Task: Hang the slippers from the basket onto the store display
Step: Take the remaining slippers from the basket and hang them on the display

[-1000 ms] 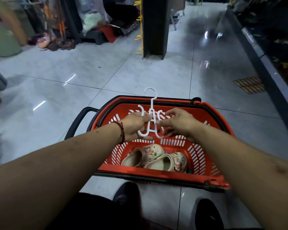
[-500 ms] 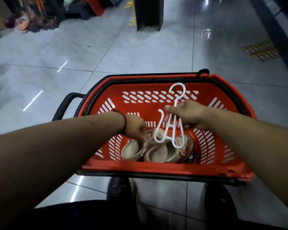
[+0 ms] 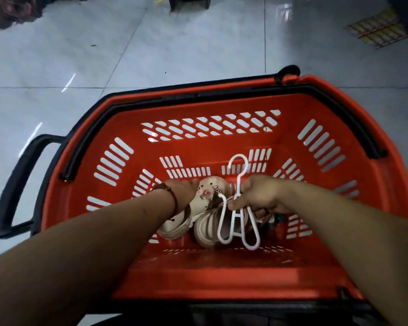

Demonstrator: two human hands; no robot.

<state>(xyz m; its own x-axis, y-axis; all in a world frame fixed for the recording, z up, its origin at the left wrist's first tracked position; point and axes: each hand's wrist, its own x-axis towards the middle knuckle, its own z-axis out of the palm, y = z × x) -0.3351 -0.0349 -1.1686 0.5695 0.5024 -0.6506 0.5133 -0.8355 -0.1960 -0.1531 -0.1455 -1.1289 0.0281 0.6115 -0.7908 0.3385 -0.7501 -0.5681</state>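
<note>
A red plastic basket [image 3: 222,274] with slotted walls stands on the floor right below me. Two beige slippers with small charms lie on its bottom. My left hand [image 3: 183,192] reaches down into the basket and grips the left slipper [image 3: 198,203] at its toe end. My right hand [image 3: 257,196] holds a white plastic slipper hanger [image 3: 236,222] by its stem, hook pointing away from me, its two loops hanging over the right slipper [image 3: 207,229]. A dark red bracelet circles my left wrist.
The basket has a black pull handle [image 3: 12,184] sticking out at the left and black carry handles folded along its rim. Grey glossy floor tiles [image 3: 104,55] surround it. A dark post base [image 3: 189,2] stands at the top edge, a yellow floor grate [image 3: 377,31] at the top right.
Both hands went down into the basket. My left hand let go of the hanger and took hold of the left slipper; my right hand kept the hanger and lowered it over the slippers.
</note>
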